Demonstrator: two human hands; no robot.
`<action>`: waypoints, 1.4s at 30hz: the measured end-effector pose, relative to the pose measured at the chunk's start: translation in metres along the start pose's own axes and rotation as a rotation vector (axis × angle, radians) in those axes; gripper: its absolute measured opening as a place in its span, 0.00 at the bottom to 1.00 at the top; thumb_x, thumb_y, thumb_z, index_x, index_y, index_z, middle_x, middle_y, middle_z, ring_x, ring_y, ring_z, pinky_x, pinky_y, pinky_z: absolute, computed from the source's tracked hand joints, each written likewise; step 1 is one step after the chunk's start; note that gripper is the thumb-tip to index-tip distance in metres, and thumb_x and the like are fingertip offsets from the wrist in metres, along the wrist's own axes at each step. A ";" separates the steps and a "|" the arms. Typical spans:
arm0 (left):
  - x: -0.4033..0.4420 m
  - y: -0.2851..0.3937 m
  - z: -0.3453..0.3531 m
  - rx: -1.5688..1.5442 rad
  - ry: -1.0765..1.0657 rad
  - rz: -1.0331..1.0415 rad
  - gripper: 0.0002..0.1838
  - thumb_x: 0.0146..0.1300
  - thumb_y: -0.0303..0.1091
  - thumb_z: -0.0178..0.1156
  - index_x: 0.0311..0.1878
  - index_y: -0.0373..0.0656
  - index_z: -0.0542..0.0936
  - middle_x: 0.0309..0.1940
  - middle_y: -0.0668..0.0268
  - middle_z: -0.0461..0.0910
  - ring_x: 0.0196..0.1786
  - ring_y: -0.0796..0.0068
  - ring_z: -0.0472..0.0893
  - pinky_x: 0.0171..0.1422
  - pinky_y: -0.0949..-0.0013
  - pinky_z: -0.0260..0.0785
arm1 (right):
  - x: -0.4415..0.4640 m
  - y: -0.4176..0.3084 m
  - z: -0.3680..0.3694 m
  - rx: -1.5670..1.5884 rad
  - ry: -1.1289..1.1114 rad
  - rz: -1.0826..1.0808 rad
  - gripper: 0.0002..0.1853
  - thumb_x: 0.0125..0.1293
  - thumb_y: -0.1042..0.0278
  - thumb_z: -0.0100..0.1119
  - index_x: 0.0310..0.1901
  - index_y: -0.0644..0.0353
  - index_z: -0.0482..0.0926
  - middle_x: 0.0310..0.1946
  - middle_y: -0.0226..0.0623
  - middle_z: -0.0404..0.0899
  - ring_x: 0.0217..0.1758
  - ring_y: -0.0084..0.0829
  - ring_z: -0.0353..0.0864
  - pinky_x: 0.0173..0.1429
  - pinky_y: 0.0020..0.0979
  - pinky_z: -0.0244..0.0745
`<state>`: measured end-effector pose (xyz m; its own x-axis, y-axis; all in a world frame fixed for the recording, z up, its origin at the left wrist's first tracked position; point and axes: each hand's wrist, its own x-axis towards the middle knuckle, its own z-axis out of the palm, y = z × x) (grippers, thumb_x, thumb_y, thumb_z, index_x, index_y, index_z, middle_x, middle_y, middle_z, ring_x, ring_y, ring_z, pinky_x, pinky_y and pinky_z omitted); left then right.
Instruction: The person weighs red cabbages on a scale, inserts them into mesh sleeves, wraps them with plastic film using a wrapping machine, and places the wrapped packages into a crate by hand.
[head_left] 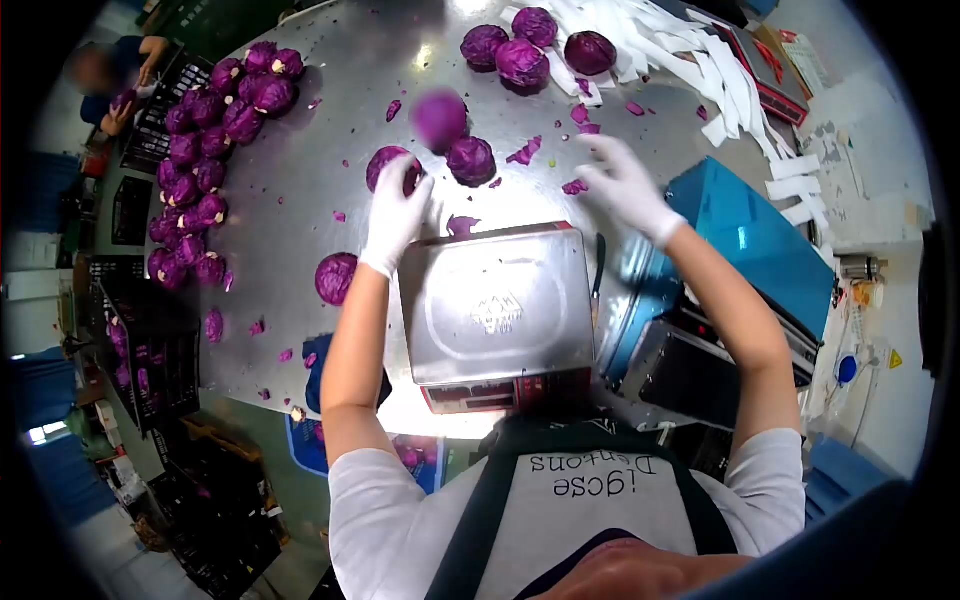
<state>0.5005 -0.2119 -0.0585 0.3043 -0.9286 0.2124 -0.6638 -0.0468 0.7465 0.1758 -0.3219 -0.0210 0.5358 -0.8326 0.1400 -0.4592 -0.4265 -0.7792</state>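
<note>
My left hand (pixel 398 212), in a white glove, has its fingers curled over a red cabbage (pixel 382 160) on the steel table (pixel 300 200). Just beyond it, another red cabbage (pixel 440 120) is smeared by motion. A third red cabbage (pixel 470 161) sits beside that one. My right hand (pixel 630 192), also gloved, hovers at the right with fingers spread and nothing in them. Between my forearms stands a weighing scale (pixel 498 305) with a bare steel pan. A single red cabbage (pixel 336 278) lies outside my left forearm.
Several trimmed cabbages (pixel 200 150) line the left edge. More cabbages (pixel 522 62) and white strips (pixel 690 60) lie at the back. A blue machine (pixel 745 245) stands at my right. Black crates (pixel 150 350) are at left; a person (pixel 120 75) holds a cabbage beyond.
</note>
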 end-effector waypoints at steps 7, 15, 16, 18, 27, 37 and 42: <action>0.151 -0.059 0.076 0.166 0.044 -0.249 0.50 0.51 0.53 0.68 0.70 0.31 0.59 0.67 0.40 0.61 0.71 0.48 0.62 0.75 0.60 0.55 | 0.116 0.012 0.177 -0.347 -0.163 0.227 0.55 0.49 0.37 0.68 0.71 0.66 0.56 0.70 0.60 0.56 0.74 0.51 0.57 0.74 0.42 0.57; 0.157 -0.064 0.073 0.135 -0.210 -0.250 0.44 0.46 0.50 0.72 0.65 0.40 0.69 0.53 0.48 0.79 0.56 0.56 0.80 0.63 0.63 0.70 | 0.112 0.044 0.172 -0.171 -0.300 0.239 0.50 0.47 0.44 0.69 0.68 0.63 0.60 0.56 0.57 0.71 0.61 0.52 0.72 0.65 0.42 0.69; 0.152 -0.065 0.071 0.080 -0.273 -0.255 0.43 0.47 0.48 0.73 0.65 0.40 0.69 0.52 0.49 0.80 0.55 0.57 0.80 0.63 0.64 0.70 | 0.108 0.049 0.164 -0.175 -0.296 0.234 0.50 0.47 0.45 0.69 0.68 0.63 0.60 0.55 0.57 0.72 0.60 0.52 0.73 0.65 0.42 0.69; 0.140 -0.065 0.073 -0.022 -0.403 -0.223 0.42 0.49 0.46 0.73 0.66 0.38 0.68 0.52 0.51 0.80 0.55 0.60 0.80 0.63 0.64 0.70 | 0.101 0.057 0.148 -0.146 -0.311 0.297 0.51 0.47 0.45 0.69 0.69 0.63 0.59 0.55 0.58 0.72 0.60 0.52 0.73 0.65 0.42 0.68; 0.221 -0.039 0.115 -0.070 -0.442 0.079 0.42 0.57 0.55 0.65 0.66 0.34 0.68 0.64 0.43 0.70 0.66 0.53 0.71 0.70 0.62 0.62 | 0.084 0.086 0.066 -0.343 -0.633 0.117 0.53 0.44 0.46 0.73 0.69 0.61 0.57 0.59 0.57 0.67 0.62 0.53 0.70 0.66 0.40 0.67; 0.350 -0.096 0.212 -0.160 -0.056 -0.194 0.53 0.41 0.47 0.78 0.68 0.35 0.62 0.59 0.46 0.74 0.61 0.55 0.76 0.67 0.62 0.67 | 0.082 0.103 0.073 -0.277 -0.630 0.089 0.49 0.46 0.54 0.70 0.69 0.64 0.58 0.60 0.55 0.66 0.60 0.53 0.70 0.65 0.41 0.68; 0.312 -0.102 0.176 -0.250 -0.145 -0.215 0.48 0.44 0.49 0.77 0.65 0.34 0.66 0.58 0.49 0.76 0.60 0.57 0.77 0.66 0.64 0.66 | 0.084 0.104 0.075 -0.319 -0.638 0.091 0.48 0.46 0.54 0.70 0.68 0.64 0.59 0.59 0.56 0.67 0.60 0.53 0.70 0.65 0.41 0.69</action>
<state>0.5430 -0.5615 -0.1791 0.3065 -0.9508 -0.0444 -0.4021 -0.1716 0.8994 0.2260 -0.4095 -0.1355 0.7505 -0.5428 -0.3770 -0.6542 -0.5290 -0.5406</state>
